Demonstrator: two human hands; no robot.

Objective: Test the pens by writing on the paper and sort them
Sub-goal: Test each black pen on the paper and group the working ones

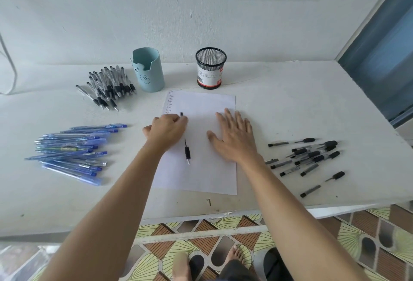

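We are standing at a white bench (290, 102) holding one sheet of paper (201, 180), two cups, a pale blue cup (148, 70) and a black mesh cup (210, 68), and three heaps: clear pens (109, 88) far left, blue pens (71, 153) near left, black pens (308, 157) right, overlapping too much to count. Our left hand (166, 132) is curling its fingers round the far end of a single pen (187, 152) lying on the paper, tip toward us. Our right hand (234, 140) is pressing flat, fingers spread, on the sheet, which is showing a column of handwritten words at its top left.
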